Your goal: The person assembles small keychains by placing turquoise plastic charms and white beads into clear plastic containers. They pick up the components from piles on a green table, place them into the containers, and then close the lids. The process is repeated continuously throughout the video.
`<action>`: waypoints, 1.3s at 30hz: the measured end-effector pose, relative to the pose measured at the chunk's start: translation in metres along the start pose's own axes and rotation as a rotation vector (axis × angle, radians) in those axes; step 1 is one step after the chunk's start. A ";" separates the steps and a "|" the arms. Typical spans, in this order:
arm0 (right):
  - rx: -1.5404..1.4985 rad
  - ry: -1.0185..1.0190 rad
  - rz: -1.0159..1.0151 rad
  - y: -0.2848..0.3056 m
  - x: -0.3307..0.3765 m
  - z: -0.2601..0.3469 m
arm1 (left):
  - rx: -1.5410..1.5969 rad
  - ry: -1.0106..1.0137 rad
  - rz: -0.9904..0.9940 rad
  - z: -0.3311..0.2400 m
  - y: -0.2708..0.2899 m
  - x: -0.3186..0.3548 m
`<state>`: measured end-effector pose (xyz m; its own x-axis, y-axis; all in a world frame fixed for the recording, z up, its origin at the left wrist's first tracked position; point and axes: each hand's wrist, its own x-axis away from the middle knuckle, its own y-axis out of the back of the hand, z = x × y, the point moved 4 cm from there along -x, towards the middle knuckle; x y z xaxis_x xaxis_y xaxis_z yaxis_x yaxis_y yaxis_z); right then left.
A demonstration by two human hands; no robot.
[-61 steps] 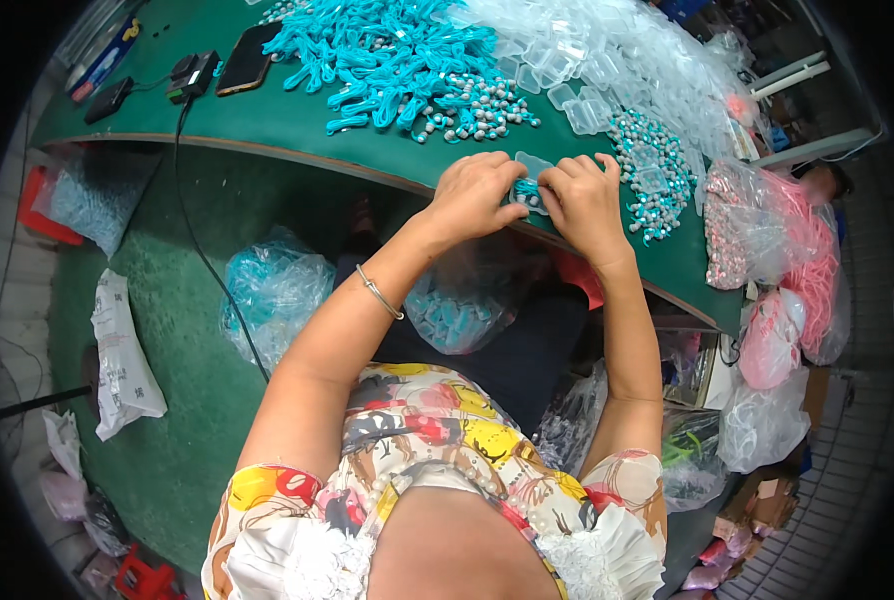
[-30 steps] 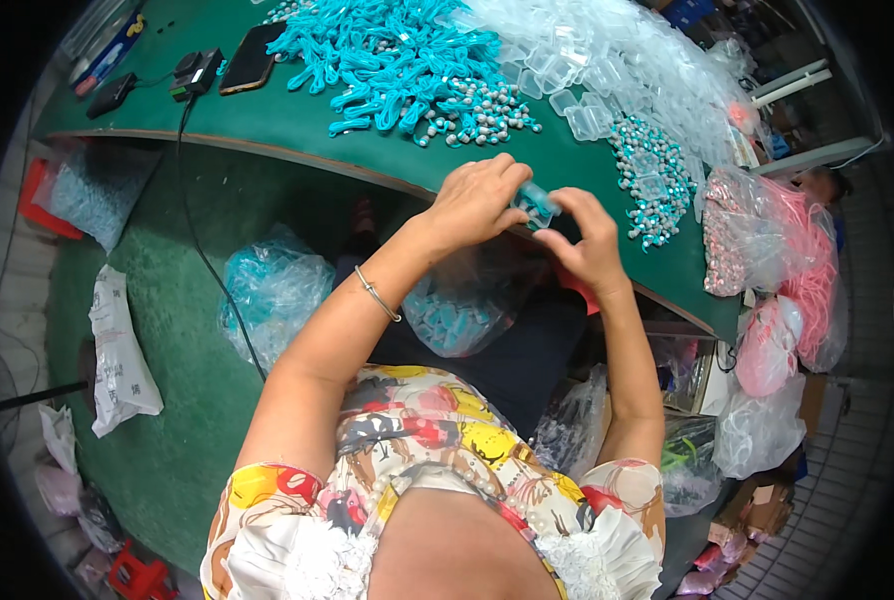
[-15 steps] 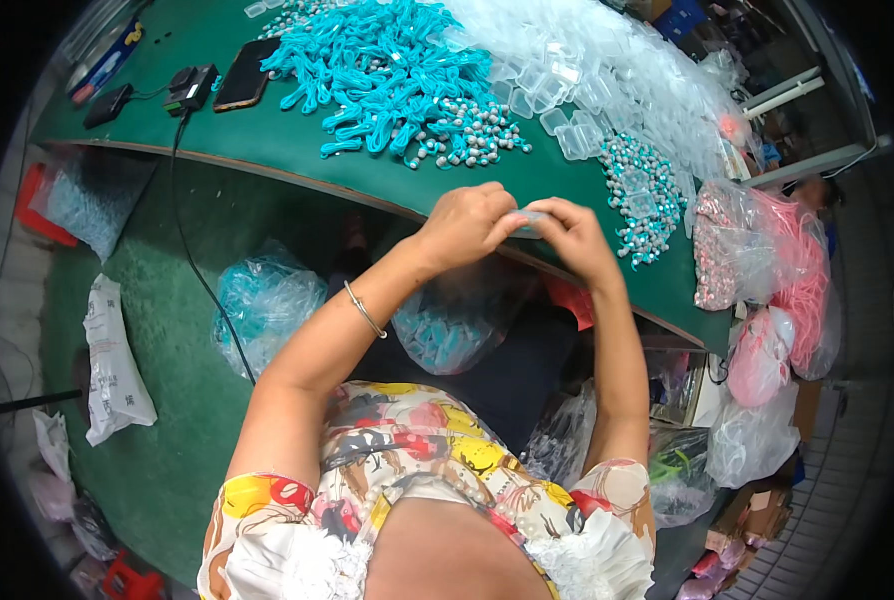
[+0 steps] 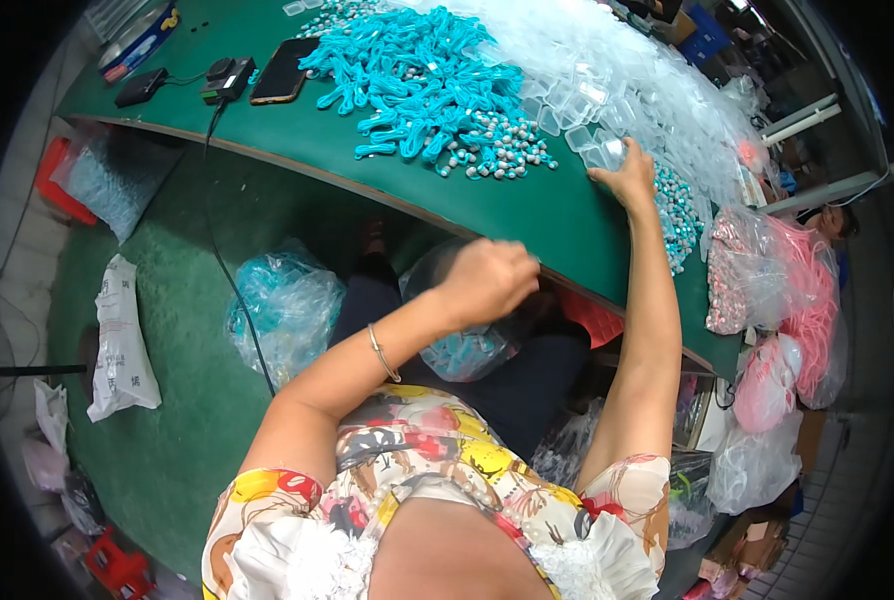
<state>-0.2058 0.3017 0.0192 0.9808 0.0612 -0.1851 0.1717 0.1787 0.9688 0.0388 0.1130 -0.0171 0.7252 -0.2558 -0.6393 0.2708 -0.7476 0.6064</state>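
My right hand (image 4: 628, 180) reaches to the near edge of the clear plastic pile, thumb and fingers closed around a small clear plastic box (image 4: 603, 153). Beneath that hand and to its right lie many small grey and turquoise beads (image 4: 675, 215). My left hand (image 4: 489, 282) is curled and somewhat blurred, just off the table's front edge and above a clear bag (image 4: 464, 355) of small turquoise-filled boxes. Whatever its fingers may hold is hidden. Looped turquoise cords (image 4: 417, 85) with bead ends are heaped on the table ahead.
The green table (image 4: 297, 135) curves around me. A phone (image 4: 285, 72) and a small black device (image 4: 228, 80) with a hanging cable lie at the left. Large heaps of clear boxes (image 4: 657, 85) fill the back right. Bags of pink cord (image 4: 807, 300) hang at the right edge.
My hands have parted from a small clear object held between them. The left moved down over the bag; the right moved up and right to a clear box. The view shifted slightly.
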 end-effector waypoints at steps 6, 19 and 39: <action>-0.568 0.329 -0.200 -0.007 0.028 -0.010 | -0.415 0.232 -0.260 0.066 0.063 -0.026; -0.421 0.787 -0.337 0.027 0.166 0.035 | -0.478 0.254 -0.173 0.074 0.046 -0.022; -0.458 0.314 -0.204 0.015 0.099 -0.011 | 0.225 0.347 -0.079 0.044 0.017 -0.031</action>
<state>-0.1068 0.3213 0.0135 0.8459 0.2557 -0.4680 0.2284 0.6193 0.7512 -0.0071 0.0815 -0.0080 0.8883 0.0000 -0.4593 0.2166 -0.8818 0.4189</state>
